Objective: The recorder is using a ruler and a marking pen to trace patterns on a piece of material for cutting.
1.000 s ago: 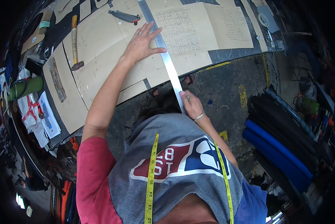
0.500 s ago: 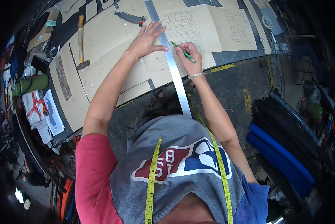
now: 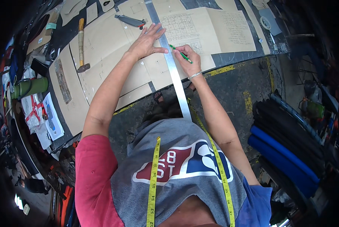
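The long metal ruler (image 3: 172, 68) is lying across the tan paper patterns (image 3: 112, 49) on the dark worktable (image 3: 230, 58), its near end running off the table edge toward the person's chest, and the left hand (image 3: 146, 39) is pressing flat on it with fingers spread apart. Just to the ruler's right, the right hand (image 3: 186, 56) is pinching a green pencil (image 3: 180, 53), fingers clamped together around it and its tip sitting against the ruler's edge. Further out, a hammer (image 3: 81, 47) is resting on the patterns to the left, a utility knife (image 3: 129, 20) is lying above the left hand, and a yellow tape measure (image 3: 153, 181) is hanging around the person's neck.
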A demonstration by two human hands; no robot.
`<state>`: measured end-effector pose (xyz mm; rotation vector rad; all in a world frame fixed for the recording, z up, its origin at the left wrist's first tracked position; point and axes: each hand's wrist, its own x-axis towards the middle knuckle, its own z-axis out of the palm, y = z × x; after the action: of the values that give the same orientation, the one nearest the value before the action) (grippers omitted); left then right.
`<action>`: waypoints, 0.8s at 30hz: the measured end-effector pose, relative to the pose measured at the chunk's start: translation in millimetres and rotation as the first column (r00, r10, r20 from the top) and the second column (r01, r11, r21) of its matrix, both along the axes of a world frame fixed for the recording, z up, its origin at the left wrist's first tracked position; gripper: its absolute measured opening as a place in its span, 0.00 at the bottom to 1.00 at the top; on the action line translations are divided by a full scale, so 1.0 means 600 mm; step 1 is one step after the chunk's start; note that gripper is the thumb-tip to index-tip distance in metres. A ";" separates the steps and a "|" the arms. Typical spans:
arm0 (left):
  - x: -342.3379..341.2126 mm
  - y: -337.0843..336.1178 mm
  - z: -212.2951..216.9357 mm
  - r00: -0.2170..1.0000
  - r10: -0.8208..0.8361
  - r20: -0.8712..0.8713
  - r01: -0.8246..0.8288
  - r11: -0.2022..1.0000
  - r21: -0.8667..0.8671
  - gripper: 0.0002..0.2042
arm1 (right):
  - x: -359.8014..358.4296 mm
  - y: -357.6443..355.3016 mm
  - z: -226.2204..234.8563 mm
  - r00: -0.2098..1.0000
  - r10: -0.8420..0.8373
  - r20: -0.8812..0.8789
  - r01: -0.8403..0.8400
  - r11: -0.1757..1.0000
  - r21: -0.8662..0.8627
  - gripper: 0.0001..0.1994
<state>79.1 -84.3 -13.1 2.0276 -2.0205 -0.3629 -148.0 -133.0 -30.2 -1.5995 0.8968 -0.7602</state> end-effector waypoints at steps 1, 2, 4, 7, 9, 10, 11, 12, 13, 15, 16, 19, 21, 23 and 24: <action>0.000 -0.002 -0.001 1.000 -0.004 -0.009 0.004 1.000 -0.012 0.52 | -0.002 -0.005 -0.003 1.000 -0.005 -0.001 0.005 1.000 -0.002 0.09; 0.001 -0.001 -0.001 1.000 -0.010 -0.011 0.010 1.000 -0.015 0.52 | -0.004 -0.012 -0.006 0.998 0.052 -0.031 -0.052 0.999 0.017 0.09; 0.001 -0.001 0.002 1.000 0.014 -0.025 -0.014 1.000 0.021 0.53 | -0.017 -0.026 -0.002 0.993 0.099 -0.064 -0.097 0.995 0.032 0.09; 0.000 0.004 0.005 0.999 0.027 -0.035 -0.025 0.999 0.035 0.53 | -0.048 -0.032 0.023 1.000 0.009 -0.020 -0.008 1.000 0.029 0.10; 0.001 0.004 0.005 0.999 0.027 -0.025 -0.026 0.999 0.033 0.53 | -0.069 -0.043 0.053 0.985 -0.118 -0.124 0.114 0.993 -0.038 0.09; 0.001 0.003 0.006 0.999 0.030 -0.013 -0.029 0.999 0.036 0.53 | -0.081 -0.053 0.051 0.985 -0.122 -0.122 0.117 0.992 -0.043 0.09; 0.000 0.004 0.006 1.000 0.027 -0.011 -0.027 0.999 0.031 0.53 | -0.095 -0.063 0.043 0.982 -0.119 -0.149 0.084 0.971 -0.225 0.10; -0.003 0.002 0.007 0.999 0.025 -0.024 -0.025 0.999 0.041 0.53 | -0.109 -0.073 0.033 0.976 -0.127 -0.174 0.048 0.916 -0.399 0.12; -0.004 0.001 0.008 0.999 0.027 -0.036 -0.026 0.998 0.052 0.53 | -0.116 -0.077 0.021 0.970 -0.151 -0.192 0.018 0.827 -0.562 0.15; -0.006 0.000 0.009 0.999 0.029 -0.041 -0.027 0.998 0.051 0.53 | -0.121 -0.073 0.004 0.963 -0.188 -0.192 0.050 0.828 -0.558 0.15; -0.006 0.000 0.009 0.998 0.033 -0.051 -0.031 0.998 0.056 0.53 | -0.121 -0.069 0.001 0.955 -0.220 -0.198 0.077 0.831 -0.550 0.15; -0.005 0.001 0.010 0.997 0.043 -0.064 -0.040 0.997 0.059 0.53 | -0.115 -0.067 0.000 0.956 -0.247 -0.159 0.156 0.885 -0.438 0.16; -0.008 0.002 0.009 0.996 0.062 -0.066 -0.058 0.996 0.063 0.54 | -0.113 -0.065 0.001 0.955 -0.264 -0.137 0.187 0.891 -0.414 0.15; -0.013 0.000 0.005 0.994 0.081 -0.069 -0.076 0.995 0.068 0.54 | -0.114 -0.064 -0.002 0.945 -0.268 -0.187 0.138 0.847 -0.513 0.15; -0.016 0.001 0.003 0.989 0.111 -0.096 -0.110 0.994 0.013 0.54 | -0.114 -0.065 -0.002 0.945 -0.270 -0.186 0.141 0.846 -0.514 0.15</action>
<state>69.6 -83.9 -11.2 2.0739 -1.8446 -0.4372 -216.5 -171.8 -31.6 -2.1116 1.1358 -1.0144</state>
